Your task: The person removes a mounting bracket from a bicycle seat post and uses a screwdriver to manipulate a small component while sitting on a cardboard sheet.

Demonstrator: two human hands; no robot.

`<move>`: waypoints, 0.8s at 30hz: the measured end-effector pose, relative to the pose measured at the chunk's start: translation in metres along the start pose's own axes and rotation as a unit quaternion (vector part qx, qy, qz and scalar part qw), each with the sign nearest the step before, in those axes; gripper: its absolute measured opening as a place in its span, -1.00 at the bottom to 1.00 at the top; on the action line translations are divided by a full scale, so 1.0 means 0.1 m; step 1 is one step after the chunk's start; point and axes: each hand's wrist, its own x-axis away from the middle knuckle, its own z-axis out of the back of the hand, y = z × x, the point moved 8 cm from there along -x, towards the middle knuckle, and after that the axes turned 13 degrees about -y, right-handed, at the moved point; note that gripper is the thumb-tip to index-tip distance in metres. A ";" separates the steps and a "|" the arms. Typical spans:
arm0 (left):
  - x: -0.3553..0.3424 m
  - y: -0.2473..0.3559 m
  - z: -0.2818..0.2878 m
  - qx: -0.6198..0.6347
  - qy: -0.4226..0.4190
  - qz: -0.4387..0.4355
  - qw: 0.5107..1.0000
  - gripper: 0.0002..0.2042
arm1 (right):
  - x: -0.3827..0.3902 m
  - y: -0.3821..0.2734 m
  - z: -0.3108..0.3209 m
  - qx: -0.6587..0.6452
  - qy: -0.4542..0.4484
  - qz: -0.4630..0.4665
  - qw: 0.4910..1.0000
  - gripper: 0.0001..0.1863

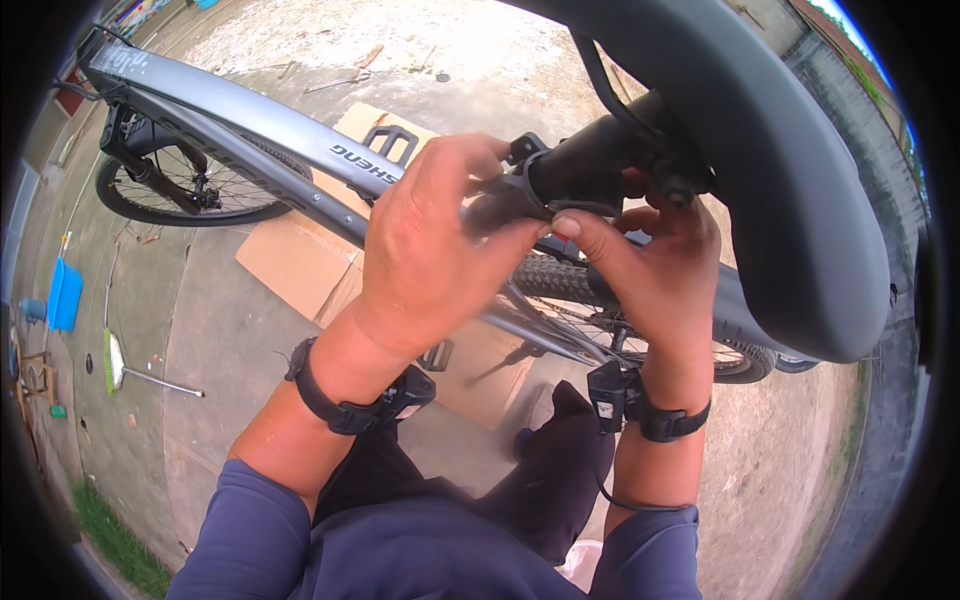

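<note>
1) Curls the left hand [425, 235] closed around the lower part of a black tube [592, 158], with the thumb tip on the near side by a dark collar [533, 182]
2) Bends the right hand [655, 250] toward the same collar, with the thumb on the near side and the fingers partly hidden behind the tube; cannot tell the exact grip
3) Brings both thumb tips close together just below the collar, near a small black block [525, 148] on its other side
4) Has the collar encircling the tube, below a dark grey saddle [790, 190] at upper right
5) Wears a black strapped device on each wrist
6) Stands beside a grey bicycle frame [265, 120], with the knobbly rear tyre [560, 278] beyond the hands
7) Has flat cardboard [300, 265] on the ground underneath, plus a broom [115, 362] and a blue basin [65, 295] well apart at left
</note>
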 end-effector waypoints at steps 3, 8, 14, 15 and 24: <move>-0.01 0.01 0.02 -0.006 -0.003 -0.002 1.000 -0.52 | 0.01 0.11 0.00 -0.073 0.007 -0.016 0.997 -0.41; -0.01 0.03 0.01 -0.009 0.001 -0.014 1.000 -0.52 | -0.06 0.22 0.00 -0.126 -0.020 -0.004 0.992 -0.42; -0.03 0.04 0.03 -0.008 0.003 -0.023 1.000 -0.53 | -0.07 0.19 0.04 -0.078 -0.030 -0.027 0.996 -0.39; -0.02 0.04 0.03 -0.008 0.003 -0.022 1.000 -0.54 | -0.07 0.18 0.05 -0.071 -0.027 -0.028 0.997 -0.38; -0.01 0.11 0.05 -0.066 0.014 -0.048 0.997 -0.52 | -0.07 0.10 0.05 -0.065 -0.025 -0.024 0.997 -0.35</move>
